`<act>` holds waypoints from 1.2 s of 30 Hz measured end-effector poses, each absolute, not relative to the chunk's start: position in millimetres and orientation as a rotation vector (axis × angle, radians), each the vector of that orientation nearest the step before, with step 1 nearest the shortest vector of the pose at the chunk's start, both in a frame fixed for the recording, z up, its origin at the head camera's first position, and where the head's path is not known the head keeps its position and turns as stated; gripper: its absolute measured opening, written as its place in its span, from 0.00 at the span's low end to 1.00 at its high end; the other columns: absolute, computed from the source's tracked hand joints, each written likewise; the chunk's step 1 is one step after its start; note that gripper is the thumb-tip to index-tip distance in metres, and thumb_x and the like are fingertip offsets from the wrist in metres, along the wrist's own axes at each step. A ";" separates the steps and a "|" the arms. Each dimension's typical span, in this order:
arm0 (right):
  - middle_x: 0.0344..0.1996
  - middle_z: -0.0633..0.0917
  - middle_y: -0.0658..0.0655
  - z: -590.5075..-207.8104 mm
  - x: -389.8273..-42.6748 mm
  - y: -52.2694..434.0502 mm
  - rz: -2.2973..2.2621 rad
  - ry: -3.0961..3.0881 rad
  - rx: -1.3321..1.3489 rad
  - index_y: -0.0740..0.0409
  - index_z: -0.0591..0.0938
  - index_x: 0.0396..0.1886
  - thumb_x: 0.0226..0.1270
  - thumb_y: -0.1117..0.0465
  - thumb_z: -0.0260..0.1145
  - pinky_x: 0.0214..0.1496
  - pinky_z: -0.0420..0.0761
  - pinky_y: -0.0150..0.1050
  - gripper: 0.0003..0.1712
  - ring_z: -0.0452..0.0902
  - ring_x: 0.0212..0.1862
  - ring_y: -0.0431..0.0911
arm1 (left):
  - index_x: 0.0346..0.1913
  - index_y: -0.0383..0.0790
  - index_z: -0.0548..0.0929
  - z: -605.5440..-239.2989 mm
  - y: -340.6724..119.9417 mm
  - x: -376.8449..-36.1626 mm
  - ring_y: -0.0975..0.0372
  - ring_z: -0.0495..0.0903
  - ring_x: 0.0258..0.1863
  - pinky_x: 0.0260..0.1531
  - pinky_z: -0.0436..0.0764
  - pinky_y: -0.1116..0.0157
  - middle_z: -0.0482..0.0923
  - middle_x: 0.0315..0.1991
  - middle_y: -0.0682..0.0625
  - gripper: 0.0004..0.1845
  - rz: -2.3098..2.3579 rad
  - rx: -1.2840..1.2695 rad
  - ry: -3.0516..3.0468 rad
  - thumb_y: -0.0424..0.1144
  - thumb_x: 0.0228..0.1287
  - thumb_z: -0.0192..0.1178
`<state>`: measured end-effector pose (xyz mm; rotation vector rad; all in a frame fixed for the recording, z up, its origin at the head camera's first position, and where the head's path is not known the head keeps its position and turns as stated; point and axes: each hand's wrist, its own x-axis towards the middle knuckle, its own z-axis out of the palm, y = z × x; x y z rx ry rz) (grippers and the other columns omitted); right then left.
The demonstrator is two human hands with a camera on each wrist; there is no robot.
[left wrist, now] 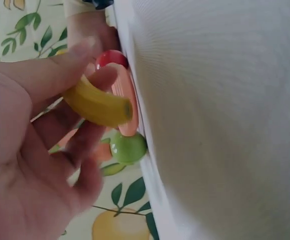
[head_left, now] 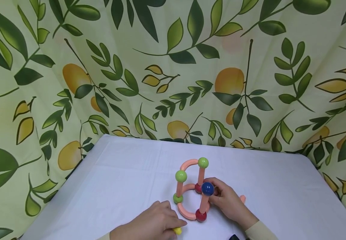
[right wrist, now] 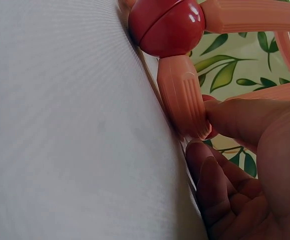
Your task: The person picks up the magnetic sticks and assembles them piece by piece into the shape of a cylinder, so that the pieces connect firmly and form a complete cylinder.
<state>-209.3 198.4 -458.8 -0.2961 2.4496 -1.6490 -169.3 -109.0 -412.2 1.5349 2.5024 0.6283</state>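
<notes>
From the head view only a yellow tip pokes from under the left hand (head_left: 156,222); the left wrist view shows the whole grip, fingers curled around a curved yellow rod (left wrist: 99,105). The right hand (head_left: 225,200) pinches the rod-and-ball frame (head_left: 192,190) (beside the blue ball (head_left: 207,188)) on the tabletop (head_left: 281,186).

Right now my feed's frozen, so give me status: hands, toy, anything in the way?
Left hand holds yellow rod. Right hand steadies the frame, fingers at the blue ball. Nothing in the way.
</notes>
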 end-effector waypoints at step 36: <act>0.40 0.84 0.53 -459.2 -209.4 197.5 -1.614 2.530 -0.224 0.51 0.85 0.64 0.72 0.67 0.77 0.41 0.78 0.38 0.23 0.76 0.40 0.51 | 0.56 0.29 0.86 -396.0 -66.9 -161.1 0.57 0.90 0.38 0.53 0.86 0.53 0.87 0.38 0.43 0.15 2.128 0.165 1.371 0.39 0.79 0.67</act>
